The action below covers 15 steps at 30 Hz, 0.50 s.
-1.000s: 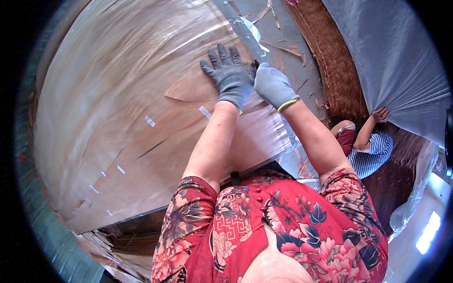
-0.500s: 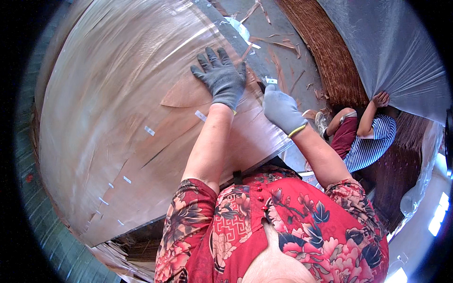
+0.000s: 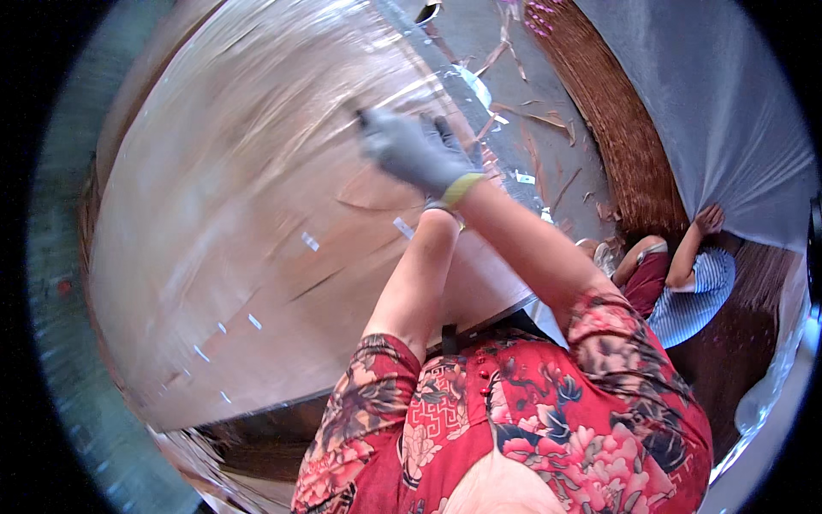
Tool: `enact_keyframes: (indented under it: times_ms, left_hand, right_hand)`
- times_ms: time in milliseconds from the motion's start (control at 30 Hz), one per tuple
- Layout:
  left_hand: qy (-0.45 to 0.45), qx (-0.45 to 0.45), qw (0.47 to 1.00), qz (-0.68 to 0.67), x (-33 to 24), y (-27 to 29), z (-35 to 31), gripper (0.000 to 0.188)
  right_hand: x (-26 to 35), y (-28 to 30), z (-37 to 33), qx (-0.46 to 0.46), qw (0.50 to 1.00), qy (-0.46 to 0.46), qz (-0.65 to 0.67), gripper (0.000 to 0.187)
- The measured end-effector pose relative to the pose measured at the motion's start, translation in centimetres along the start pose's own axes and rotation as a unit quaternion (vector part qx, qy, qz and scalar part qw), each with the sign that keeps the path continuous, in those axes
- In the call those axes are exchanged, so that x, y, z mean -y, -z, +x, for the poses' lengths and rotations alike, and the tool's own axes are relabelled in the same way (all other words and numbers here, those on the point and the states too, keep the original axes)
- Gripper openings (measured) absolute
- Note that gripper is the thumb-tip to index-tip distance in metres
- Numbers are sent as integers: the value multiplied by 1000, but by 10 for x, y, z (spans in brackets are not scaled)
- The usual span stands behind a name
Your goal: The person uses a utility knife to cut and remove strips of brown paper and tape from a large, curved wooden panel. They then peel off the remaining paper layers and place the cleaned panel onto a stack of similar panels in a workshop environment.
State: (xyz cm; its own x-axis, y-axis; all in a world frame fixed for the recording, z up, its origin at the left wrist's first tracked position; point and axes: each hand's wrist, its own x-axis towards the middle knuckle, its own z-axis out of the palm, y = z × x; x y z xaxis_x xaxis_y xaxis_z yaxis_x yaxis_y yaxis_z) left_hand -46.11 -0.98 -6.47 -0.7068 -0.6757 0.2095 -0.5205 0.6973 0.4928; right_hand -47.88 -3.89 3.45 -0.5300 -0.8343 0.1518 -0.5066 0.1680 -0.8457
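A broad, thin, pale brown wood veneer sheet (image 3: 223, 223) with small white tape pieces lies in front of me. My right hand (image 3: 413, 152), in a grey glove with a yellow cuff edge, crosses above my left hand. It looks closed, with a small dark tip (image 3: 355, 109) sticking out at its far left; motion smears it, so I cannot make out the kind of thing. Mostly hidden below it, my left hand (image 3: 443, 133) is gloved in darker grey and is over the veneer near its right edge. Only part of its fingers shows.
Torn veneer strips (image 3: 535, 120) litter the grey floor on the right. Beyond them stands a long brown stack of veneer (image 3: 616, 111) under a translucent plastic sheet (image 3: 719, 94). A crouching person (image 3: 693, 291) in a striped top grips that plastic.
My right hand has moved left from the veneer's right edge and now crosses over my left hand. The whole view has shifted slightly, with the surroundings appearing further right.
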Motion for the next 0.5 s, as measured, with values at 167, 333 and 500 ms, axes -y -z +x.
enact_keyframes:
  times_ms: [167, 333, 500]
  left_hand:
    - [-69, -4, 986, 153, -9, -1, 3, 75]
    - [-95, 3, 980, 176, -14, -10, 2, 74]
    - [-104, 5, 974, 202, -4, -3, 0, 74]
  right_hand:
    - [-5, -100, 10, 134, 987, -83, -20, 20]
    - [-1, 17, -19, 49, 996, 69, -4, 28]
    - [-122, 139, -80, -58, 987, -105, 103, 25]
